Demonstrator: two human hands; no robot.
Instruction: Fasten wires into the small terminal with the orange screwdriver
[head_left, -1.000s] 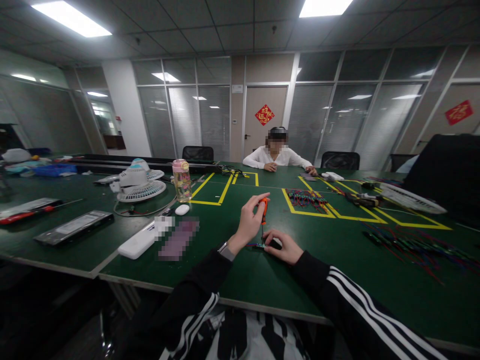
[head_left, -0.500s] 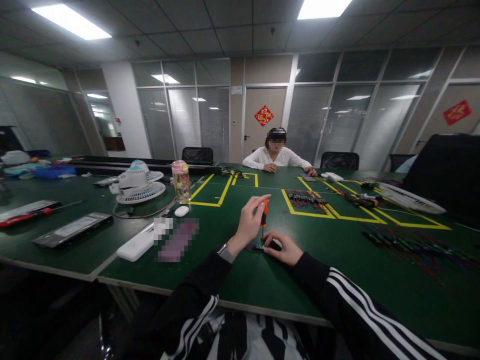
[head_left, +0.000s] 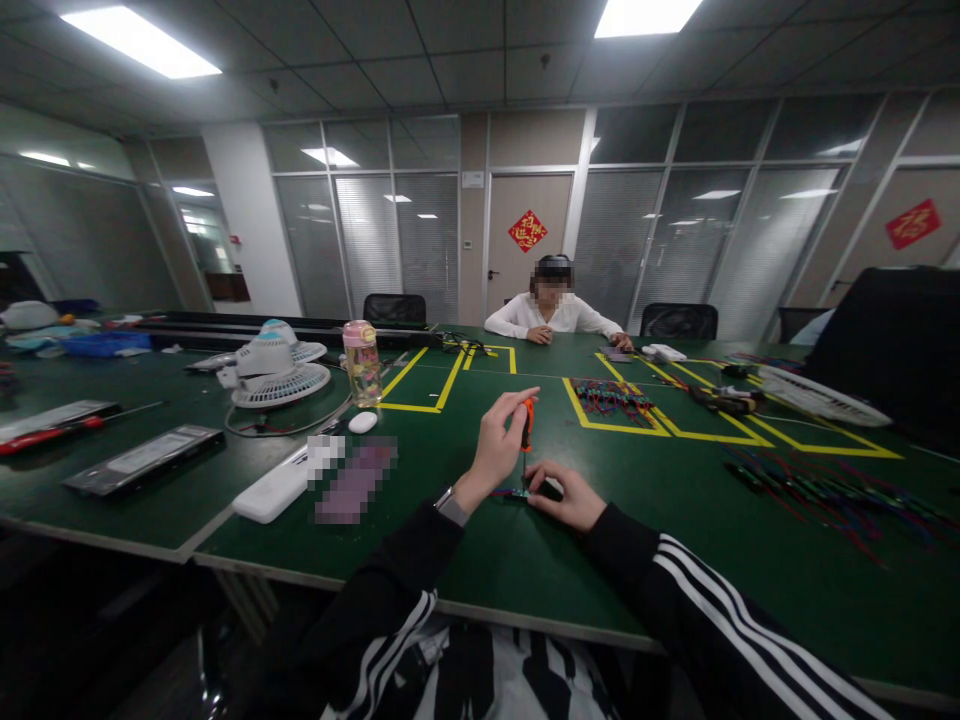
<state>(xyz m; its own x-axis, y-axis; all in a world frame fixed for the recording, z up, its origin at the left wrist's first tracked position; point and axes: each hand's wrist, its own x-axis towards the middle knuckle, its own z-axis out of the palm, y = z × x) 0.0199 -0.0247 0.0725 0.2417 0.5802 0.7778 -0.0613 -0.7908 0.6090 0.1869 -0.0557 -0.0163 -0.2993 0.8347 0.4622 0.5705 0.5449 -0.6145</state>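
Observation:
Upright over the green table stands a screwdriver [head_left: 527,430] with an orange and black handle. My left hand [head_left: 496,440] is closed on its handle, the index finger stretched over the top. The thin shaft points down onto a small terminal board [head_left: 517,494] with coloured wires, lying flat on the table. My right hand [head_left: 566,497] pinches the board's right end between thumb and finger. A small black piece [head_left: 552,490] shows under the right hand's fingers; what it is I cannot make out. The contact between tip and board is too small to see clearly.
Wired boards lie inside yellow tape [head_left: 611,400], and more wired boards [head_left: 832,500] at right. Leftward are a white power strip [head_left: 274,487], a pink-lidded bottle [head_left: 363,365], a fan [head_left: 279,375] and a hard drive [head_left: 146,460]. A person [head_left: 555,310] sits opposite.
The orange handle has turned slightly within my left hand, and the left fingers have shifted a little. My right hand and the board stay in place.

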